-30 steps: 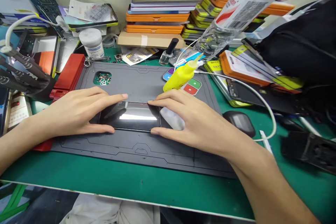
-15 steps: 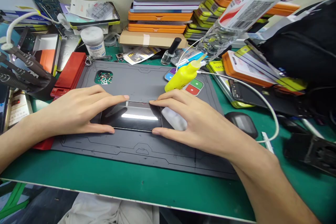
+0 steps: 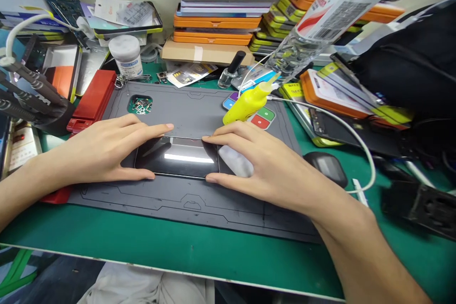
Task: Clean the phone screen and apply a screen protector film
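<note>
Since the earlier frames almost nothing has shifted: the left hand [image 3: 103,149] and right hand [image 3: 263,164] remain spread at either end of the smartphone [image 3: 177,156], which lies screen-up in the middle of the grey repair mat [image 3: 199,109], forefinger and thumb of each pinching its long edges. The glossy black glass is hard, thin and slick with rounded corners, so uneven finger pressure could crack it or make it skid on the matte, rubbery mat. The soft yellow squeeze bottle [image 3: 247,103] lying just behind the right fingers [image 3: 217,138] could be nudged and leak.
</note>
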`<state>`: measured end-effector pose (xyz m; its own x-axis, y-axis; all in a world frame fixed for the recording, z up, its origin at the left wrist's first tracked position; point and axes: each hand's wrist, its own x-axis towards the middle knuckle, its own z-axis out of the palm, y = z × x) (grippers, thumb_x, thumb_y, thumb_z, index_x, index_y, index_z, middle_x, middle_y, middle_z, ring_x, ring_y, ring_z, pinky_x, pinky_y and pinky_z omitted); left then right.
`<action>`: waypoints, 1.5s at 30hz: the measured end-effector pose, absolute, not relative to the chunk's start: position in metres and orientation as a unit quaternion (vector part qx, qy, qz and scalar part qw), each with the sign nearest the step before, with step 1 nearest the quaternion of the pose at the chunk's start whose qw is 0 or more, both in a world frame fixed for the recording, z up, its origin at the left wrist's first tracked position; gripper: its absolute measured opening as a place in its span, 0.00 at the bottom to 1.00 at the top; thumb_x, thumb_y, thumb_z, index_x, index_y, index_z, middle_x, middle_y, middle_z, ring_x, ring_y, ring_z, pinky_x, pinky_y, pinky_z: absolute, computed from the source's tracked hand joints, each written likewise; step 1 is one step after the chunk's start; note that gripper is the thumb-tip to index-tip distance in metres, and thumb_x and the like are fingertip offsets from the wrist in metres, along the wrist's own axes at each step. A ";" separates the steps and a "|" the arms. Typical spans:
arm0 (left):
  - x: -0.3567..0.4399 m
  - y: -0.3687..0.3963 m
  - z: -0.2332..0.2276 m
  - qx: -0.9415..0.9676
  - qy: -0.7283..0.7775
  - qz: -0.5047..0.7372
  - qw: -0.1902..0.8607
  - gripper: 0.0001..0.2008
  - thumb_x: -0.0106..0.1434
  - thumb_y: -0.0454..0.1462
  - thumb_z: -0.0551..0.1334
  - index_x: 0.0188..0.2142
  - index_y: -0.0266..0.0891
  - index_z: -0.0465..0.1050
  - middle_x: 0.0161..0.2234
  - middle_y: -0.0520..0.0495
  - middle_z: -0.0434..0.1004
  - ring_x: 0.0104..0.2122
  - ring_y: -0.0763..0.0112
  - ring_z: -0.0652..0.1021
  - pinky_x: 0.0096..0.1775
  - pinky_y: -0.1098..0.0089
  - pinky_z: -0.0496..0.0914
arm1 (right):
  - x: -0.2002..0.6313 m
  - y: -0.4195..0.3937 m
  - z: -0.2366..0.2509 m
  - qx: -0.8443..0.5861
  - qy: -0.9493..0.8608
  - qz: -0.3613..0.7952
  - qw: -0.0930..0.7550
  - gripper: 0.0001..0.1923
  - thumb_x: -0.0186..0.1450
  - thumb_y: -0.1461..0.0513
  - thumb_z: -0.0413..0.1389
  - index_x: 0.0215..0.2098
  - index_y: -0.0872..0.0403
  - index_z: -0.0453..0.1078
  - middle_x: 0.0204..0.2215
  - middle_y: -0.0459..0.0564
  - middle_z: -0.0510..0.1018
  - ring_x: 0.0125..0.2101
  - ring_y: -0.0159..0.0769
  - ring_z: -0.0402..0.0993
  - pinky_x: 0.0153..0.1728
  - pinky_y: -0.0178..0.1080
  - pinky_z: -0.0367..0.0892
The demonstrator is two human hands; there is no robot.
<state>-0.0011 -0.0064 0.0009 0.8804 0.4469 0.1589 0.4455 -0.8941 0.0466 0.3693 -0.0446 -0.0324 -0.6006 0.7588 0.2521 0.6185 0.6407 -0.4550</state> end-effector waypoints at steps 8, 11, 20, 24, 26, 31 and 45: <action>-0.004 -0.002 -0.002 0.967 0.239 0.085 0.023 0.36 0.87 0.59 0.57 0.85 0.49 0.55 0.65 0.38 0.83 0.59 0.48 0.84 0.57 0.52 0.83 | 0.366 -0.042 -0.033 -0.406 -0.851 0.205 0.263 0.18 0.87 0.61 0.51 0.63 0.52 0.82 0.57 0.58 0.86 0.59 0.49 0.84 0.65 0.53 0.80; -0.005 -0.001 -0.003 0.969 0.233 0.083 0.018 0.36 0.88 0.58 0.57 0.84 0.44 0.58 0.66 0.36 0.83 0.60 0.49 0.84 0.58 0.52 0.83 | 0.366 -0.042 -0.032 -0.400 -0.856 0.205 0.254 0.18 0.85 0.62 0.53 0.65 0.52 0.82 0.58 0.58 0.85 0.60 0.50 0.84 0.66 0.54 0.79; -0.005 0.000 -0.008 0.967 0.235 0.094 0.032 0.40 0.86 0.62 0.56 0.84 0.41 0.58 0.68 0.34 0.81 0.63 0.48 0.83 0.64 0.50 0.82 | 0.365 -0.041 -0.034 -0.412 -0.844 0.227 0.258 0.15 0.83 0.56 0.61 0.64 0.49 0.82 0.58 0.58 0.84 0.60 0.52 0.83 0.67 0.56 0.78; -0.004 0.001 -0.011 0.955 0.268 0.118 0.054 0.38 0.88 0.61 0.53 0.83 0.40 0.63 0.66 0.32 0.84 0.61 0.46 0.86 0.63 0.49 0.82 | 0.362 -0.040 -0.037 -0.427 -0.829 0.239 0.270 0.14 0.82 0.55 0.64 0.61 0.50 0.83 0.57 0.57 0.85 0.60 0.51 0.83 0.67 0.55 0.77; -0.003 0.002 -0.011 0.944 0.297 0.135 0.055 0.33 0.89 0.55 0.51 0.81 0.41 0.67 0.66 0.34 0.85 0.62 0.46 0.86 0.64 0.49 0.81 | 0.360 -0.040 -0.038 -0.438 -0.818 0.248 0.277 0.13 0.81 0.55 0.65 0.59 0.49 0.83 0.56 0.56 0.85 0.60 0.51 0.83 0.67 0.54 0.78; 0.002 -0.001 -0.009 0.920 0.350 0.173 0.028 0.31 0.88 0.51 0.48 0.77 0.40 0.74 0.62 0.36 0.87 0.61 0.46 0.86 0.64 0.48 0.81 | 0.354 -0.041 -0.040 -0.470 -0.793 0.262 0.286 0.13 0.78 0.53 0.68 0.57 0.48 0.84 0.53 0.55 0.86 0.56 0.51 0.83 0.63 0.54 0.79; 0.009 -0.002 -0.013 0.886 0.431 0.169 0.032 0.34 0.85 0.49 0.43 0.69 0.40 0.82 0.50 0.39 0.90 0.49 0.49 0.88 0.50 0.52 0.80 | 0.320 -0.040 -0.033 -0.475 -0.809 0.228 0.261 0.14 0.78 0.56 0.70 0.59 0.49 0.83 0.51 0.54 0.86 0.53 0.51 0.82 0.59 0.55 0.77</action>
<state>0.0095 -0.0025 -0.0128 0.5713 0.7744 0.2719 0.7527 -0.6264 0.2026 0.3197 -0.0396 -0.0330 -0.4122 0.8877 0.2049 0.6503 0.4442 -0.6162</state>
